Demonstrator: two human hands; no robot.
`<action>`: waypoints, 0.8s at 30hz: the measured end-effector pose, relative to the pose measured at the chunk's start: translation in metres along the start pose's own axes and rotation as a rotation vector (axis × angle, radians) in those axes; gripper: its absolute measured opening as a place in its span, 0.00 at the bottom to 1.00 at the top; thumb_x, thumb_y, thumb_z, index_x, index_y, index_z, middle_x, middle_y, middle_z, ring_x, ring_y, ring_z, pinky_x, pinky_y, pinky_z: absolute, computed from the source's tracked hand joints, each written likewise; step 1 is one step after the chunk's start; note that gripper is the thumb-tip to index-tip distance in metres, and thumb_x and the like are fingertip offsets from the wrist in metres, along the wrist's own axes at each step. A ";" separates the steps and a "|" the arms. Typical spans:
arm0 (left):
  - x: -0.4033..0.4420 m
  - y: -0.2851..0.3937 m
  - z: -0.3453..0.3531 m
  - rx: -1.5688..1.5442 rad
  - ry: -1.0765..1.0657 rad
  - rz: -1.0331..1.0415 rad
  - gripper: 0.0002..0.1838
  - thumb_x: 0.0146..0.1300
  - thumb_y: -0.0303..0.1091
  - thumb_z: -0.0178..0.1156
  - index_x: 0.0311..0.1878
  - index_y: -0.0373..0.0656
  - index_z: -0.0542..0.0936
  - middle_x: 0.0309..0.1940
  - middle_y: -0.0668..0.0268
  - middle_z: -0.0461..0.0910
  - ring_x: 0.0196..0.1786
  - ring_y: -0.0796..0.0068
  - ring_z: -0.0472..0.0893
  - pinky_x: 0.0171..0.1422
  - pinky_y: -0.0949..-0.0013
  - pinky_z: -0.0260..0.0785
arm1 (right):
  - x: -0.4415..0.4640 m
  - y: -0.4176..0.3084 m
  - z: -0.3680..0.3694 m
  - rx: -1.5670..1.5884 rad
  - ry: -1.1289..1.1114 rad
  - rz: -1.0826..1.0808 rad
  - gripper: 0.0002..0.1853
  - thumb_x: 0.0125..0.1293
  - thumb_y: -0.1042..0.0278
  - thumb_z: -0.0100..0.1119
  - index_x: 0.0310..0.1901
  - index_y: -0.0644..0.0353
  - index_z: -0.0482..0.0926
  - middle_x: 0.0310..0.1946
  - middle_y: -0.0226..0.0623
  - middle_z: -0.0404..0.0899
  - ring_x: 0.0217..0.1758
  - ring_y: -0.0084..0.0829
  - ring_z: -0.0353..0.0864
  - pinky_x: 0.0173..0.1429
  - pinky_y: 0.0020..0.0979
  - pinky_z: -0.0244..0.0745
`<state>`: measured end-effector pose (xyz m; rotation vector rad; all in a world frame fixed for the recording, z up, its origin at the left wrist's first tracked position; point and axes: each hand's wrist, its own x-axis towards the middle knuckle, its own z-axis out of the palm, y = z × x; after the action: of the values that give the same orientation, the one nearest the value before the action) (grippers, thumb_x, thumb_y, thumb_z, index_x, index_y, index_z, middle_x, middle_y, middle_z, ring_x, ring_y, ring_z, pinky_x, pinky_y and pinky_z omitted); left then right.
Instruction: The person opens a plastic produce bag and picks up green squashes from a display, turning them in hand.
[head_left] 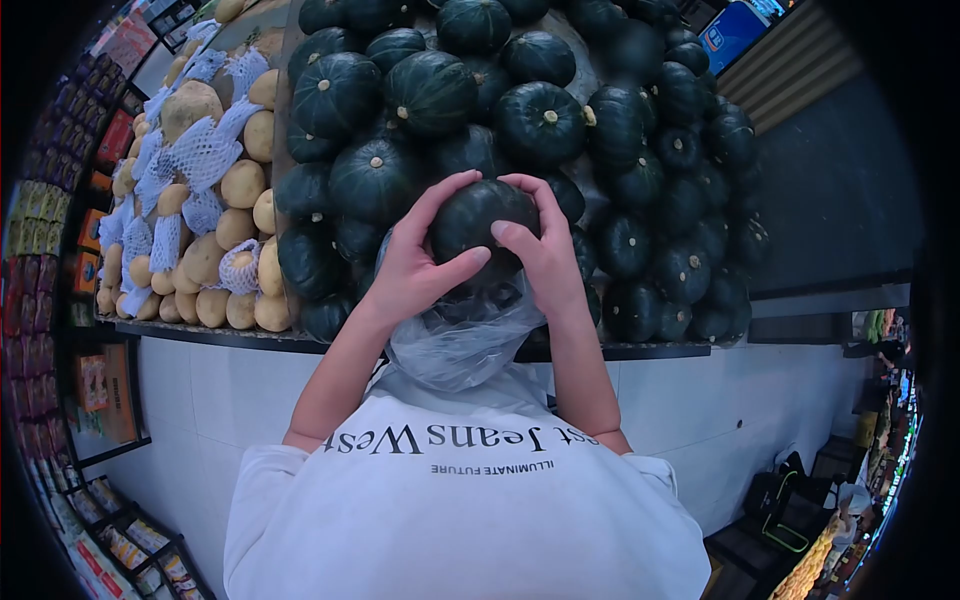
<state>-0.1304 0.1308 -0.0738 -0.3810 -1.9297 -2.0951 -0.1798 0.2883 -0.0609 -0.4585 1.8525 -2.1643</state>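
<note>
Between my two hands is a dark green kabocha squash [478, 215], gripped from both sides. My left hand [425, 245] wraps its left side, thumb across the front and fingers over the top. On the other side my right hand [540, 235] does the same, with its thumb on the squash's face. A clear plastic bag [455, 340] hangs just below the squash, near my wrists; something dark shows through it, too unclear to name. Behind my hands rises a pile of kabocha squashes [430, 92] on the display.
Left of a divider lie potatoes [236, 228], some in white foam netting [205, 150]. The display's front edge [640, 352] runs before my body. Packaged goods fill shelves [30, 290] at far left. A black basket [795, 510] stands at lower right.
</note>
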 end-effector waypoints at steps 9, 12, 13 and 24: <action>-0.001 0.001 -0.002 -0.007 -0.052 -0.038 0.37 0.54 0.23 0.64 0.69 0.40 0.63 0.68 0.58 0.65 0.68 0.67 0.67 0.72 0.64 0.59 | 0.000 0.000 0.001 -0.008 -0.001 -0.020 0.25 0.54 0.70 0.62 0.55 0.62 0.70 0.47 0.37 0.75 0.51 0.26 0.75 0.56 0.28 0.71; -0.001 0.002 -0.003 -0.007 -0.054 -0.043 0.37 0.54 0.23 0.64 0.69 0.40 0.63 0.68 0.58 0.65 0.68 0.67 0.67 0.72 0.64 0.59 | 0.000 0.002 -0.001 0.022 -0.009 -0.011 0.24 0.55 0.70 0.63 0.55 0.62 0.70 0.47 0.36 0.75 0.51 0.26 0.75 0.56 0.28 0.71; -0.001 0.003 -0.002 -0.010 -0.052 -0.049 0.37 0.54 0.23 0.64 0.69 0.40 0.63 0.68 0.58 0.65 0.68 0.67 0.67 0.72 0.64 0.59 | 0.000 0.002 -0.001 0.018 -0.007 -0.016 0.24 0.55 0.70 0.63 0.55 0.62 0.70 0.47 0.36 0.75 0.51 0.26 0.75 0.56 0.28 0.71; 0.000 0.001 0.000 -0.014 0.006 -0.019 0.35 0.53 0.25 0.66 0.67 0.41 0.67 0.58 0.60 0.72 0.59 0.71 0.73 0.65 0.67 0.66 | 0.001 0.003 0.000 0.010 0.008 -0.012 0.24 0.55 0.70 0.62 0.54 0.62 0.71 0.46 0.36 0.75 0.51 0.26 0.75 0.55 0.28 0.71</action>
<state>-0.1299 0.1310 -0.0731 -0.3598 -1.9231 -2.1205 -0.1812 0.2872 -0.0634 -0.4612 1.8470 -2.1848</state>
